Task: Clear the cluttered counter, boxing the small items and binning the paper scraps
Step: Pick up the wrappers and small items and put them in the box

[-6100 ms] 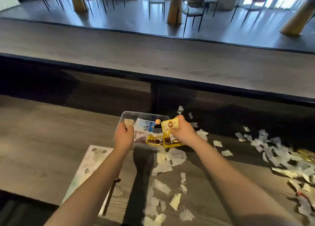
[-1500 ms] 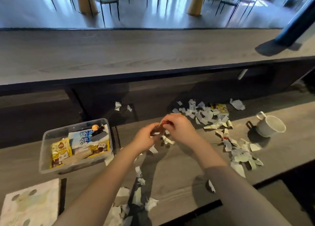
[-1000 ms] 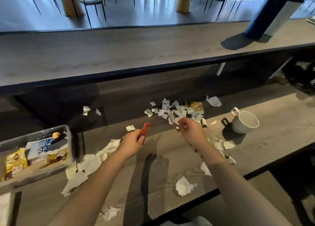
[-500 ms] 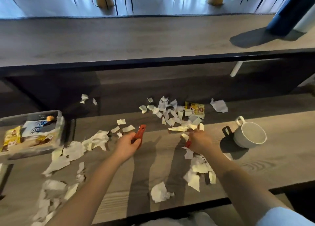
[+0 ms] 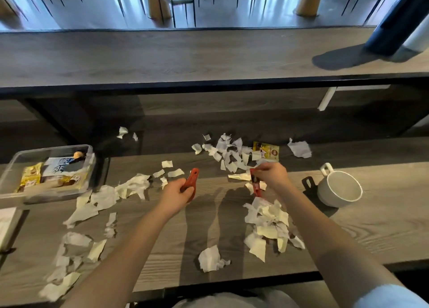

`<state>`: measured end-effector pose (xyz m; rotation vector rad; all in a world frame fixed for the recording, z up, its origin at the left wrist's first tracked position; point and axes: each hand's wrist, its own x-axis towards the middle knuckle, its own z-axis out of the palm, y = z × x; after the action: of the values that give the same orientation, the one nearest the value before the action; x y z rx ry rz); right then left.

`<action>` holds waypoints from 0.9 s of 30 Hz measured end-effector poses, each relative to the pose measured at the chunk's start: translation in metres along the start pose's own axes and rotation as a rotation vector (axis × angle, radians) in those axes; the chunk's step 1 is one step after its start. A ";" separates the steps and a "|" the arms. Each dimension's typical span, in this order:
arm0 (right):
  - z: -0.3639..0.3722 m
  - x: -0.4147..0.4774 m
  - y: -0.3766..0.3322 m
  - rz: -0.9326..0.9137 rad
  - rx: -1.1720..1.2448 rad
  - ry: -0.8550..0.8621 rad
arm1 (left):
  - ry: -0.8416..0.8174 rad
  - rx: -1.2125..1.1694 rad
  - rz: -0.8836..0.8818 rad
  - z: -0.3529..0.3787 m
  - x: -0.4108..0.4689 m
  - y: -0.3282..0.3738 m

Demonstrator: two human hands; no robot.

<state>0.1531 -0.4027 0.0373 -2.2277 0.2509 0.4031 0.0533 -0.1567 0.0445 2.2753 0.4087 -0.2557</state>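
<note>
Red flat strip [image 5: 193, 176] gripped in left hand [image 5: 177, 192]; right hand [image 5: 271, 175] pinches slim red sachet [image 5: 256, 187].

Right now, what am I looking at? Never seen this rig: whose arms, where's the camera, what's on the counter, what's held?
There is no machine here: a person works with two bare hands. Every picture comes from one wide-angle camera worn on their head, looking forward and down, so the arms enter from the bottom edge. The left hand grips a red plastic item; I cannot tell what it is. The right hand pinches a small red wrapper. On the wooden counter lie torn paper scraps, a clear box of snack packets at the left, a white mug at the right, and a yellow packet at the back.
</note>
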 end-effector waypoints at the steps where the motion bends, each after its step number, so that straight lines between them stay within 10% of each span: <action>1: -0.005 -0.002 -0.005 -0.004 0.055 0.016 | 0.004 -0.019 0.001 0.001 0.000 0.000; 8: -0.012 -0.018 -0.040 -0.170 0.203 0.135 | 0.021 -0.097 -0.035 0.003 0.000 0.002; 27: 0.225 -0.094 -0.211 -0.464 0.136 -0.281 | 0.381 -0.288 -0.275 -0.179 -0.041 -0.163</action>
<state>0.0865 -0.0915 0.0879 -1.9870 -0.3719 0.4213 -0.0356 0.0715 0.0657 1.9759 0.8991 0.1002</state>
